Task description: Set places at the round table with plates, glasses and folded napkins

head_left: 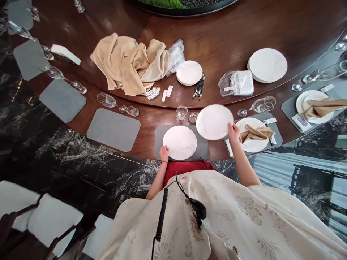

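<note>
In front of me a white plate (179, 143) lies on a grey placemat (202, 151). My left hand (164, 153) is closed at its lower left rim, fingertips on the edge. My right hand (234, 133) grips the right rim of a second white plate (214, 122), held above the mat's upper right corner. A stemmed glass (181, 114) and a small glass (193, 117) are just beyond the mat. Close by my right wrist is a set place with a plate (251, 144) bearing a folded beige napkin (256, 133).
On the raised inner table are beige cloths (131, 65), smaller stacked plates (189, 72), dark chopsticks (199, 86), a plastic-wrapped pack (238, 83) and large stacked plates (268, 65). A bare placemat (114, 129) lies to the left, with glasses (106, 100) behind it. White chairs (54, 218) stand lower left.
</note>
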The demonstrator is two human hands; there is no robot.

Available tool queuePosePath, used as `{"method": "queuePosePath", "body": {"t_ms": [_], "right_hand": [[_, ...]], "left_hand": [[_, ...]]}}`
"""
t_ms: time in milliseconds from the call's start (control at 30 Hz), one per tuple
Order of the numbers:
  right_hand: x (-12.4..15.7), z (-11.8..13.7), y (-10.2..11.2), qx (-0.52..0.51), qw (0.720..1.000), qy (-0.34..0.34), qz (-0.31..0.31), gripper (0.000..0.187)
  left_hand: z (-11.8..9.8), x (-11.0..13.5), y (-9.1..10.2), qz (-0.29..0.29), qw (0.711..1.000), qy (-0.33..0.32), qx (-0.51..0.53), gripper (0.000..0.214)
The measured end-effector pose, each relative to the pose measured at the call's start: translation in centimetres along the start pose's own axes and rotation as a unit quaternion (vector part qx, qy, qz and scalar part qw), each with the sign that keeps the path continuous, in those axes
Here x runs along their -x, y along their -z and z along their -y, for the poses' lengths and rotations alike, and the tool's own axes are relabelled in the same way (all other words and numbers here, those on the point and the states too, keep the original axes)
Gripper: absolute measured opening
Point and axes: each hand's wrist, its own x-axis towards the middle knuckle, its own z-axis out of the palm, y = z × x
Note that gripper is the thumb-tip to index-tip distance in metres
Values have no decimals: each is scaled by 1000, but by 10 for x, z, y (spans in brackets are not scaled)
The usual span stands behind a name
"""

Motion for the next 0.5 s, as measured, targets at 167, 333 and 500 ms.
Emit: {"method": "queuePosePath", "body": {"t_ms": [167, 333, 500], "right_hand": [[63, -3, -53, -47, 994, -25, 95, 52], [66, 29, -135, -46, 979, -67, 185, 41], [81, 26, -174, -91, 965, -162, 185, 15]], "left_hand": [[-11, 5, -34, 234, 971, 37, 33, 45], [-3, 0, -42, 225, 973, 33, 46, 34], [10, -8, -31, 153, 984, 63, 63, 40]]}}
